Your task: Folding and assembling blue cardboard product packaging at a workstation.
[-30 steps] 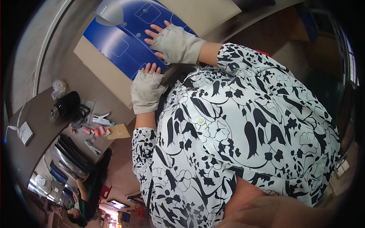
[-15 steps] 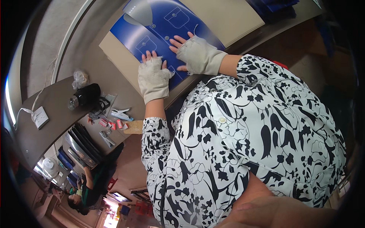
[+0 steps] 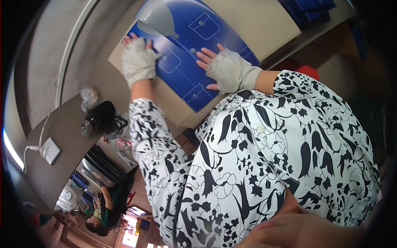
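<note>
A glossy blue printed sheet [image 3: 182,66], with drawn pockets, buttons and a grey collar shape, lies flat on a stack of beige board [image 3: 264,25]. My left hand [image 3: 139,60], in a pale fingerless glove, rests at the sheet's left edge with its fingers stretched out. On the sheet's right part lies my right hand [image 3: 229,68], gloved the same way, fingers spread and palm down. Neither hand grips anything. What is under the palms is hidden.
Left on the grey table [image 3: 68,124] are a dark flask-like container [image 3: 99,118], a clear plastic bag [image 3: 89,98] and a white power socket [image 3: 50,151]. Blue folded pieces [image 3: 308,9] lie at the upper right. Another person [image 3: 101,211] works at the lower left beside dark stacked sheets [image 3: 103,167].
My left hand has slid left and away from me, from the sheet's middle to its left edge. My right hand stays flat on the sheet. The whole view has shifted slightly.
</note>
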A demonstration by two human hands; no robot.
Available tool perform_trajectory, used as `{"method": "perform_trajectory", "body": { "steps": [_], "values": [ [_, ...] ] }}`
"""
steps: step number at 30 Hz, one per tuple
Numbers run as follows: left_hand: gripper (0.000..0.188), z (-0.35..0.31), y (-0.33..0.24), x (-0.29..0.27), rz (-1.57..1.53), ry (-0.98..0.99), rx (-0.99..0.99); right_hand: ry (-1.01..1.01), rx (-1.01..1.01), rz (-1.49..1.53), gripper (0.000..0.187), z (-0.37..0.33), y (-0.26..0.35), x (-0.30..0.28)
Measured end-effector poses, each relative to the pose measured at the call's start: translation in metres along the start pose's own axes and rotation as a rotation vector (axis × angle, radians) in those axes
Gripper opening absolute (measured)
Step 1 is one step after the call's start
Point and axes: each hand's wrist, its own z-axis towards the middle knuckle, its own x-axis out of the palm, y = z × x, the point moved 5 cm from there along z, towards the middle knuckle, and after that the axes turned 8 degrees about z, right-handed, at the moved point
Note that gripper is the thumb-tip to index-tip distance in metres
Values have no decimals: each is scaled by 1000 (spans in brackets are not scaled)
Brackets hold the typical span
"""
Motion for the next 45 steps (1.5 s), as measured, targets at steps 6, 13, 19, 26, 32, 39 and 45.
{"method": "perform_trajectory", "body": {
  "steps": [6, 13, 19, 26, 32, 39, 45],
  "values": [
    [73, 45, 37, -8, 42, -33, -87, 0, -5, 45, 88, -12, 17, -10],
    [73, -47, -60, -43, 20, -15, 27, 24, 23, -18, 87, -10, 2, 0],
    [80, -181, -124, -76, -186, 175, 89, -35, -23, -77, 85, 14, -10, -4],
    [68, -132, -126, -97, -575, 153, 12, -91, 34, 55, 69, 21, 3, -59],
    [54, -98, -129, -51, -334, -61, -15, -8, 27, -33, 82, 16, 42, -33],
    [58, -85, -146, -19, -326, 127, -3, 34, 73, -52, 79, 21, 6, 0],
    [40, -78, -135, -62, -350, 72, -40, 52, -9, 124, 70, 16, 5, -14]
  ]
}}
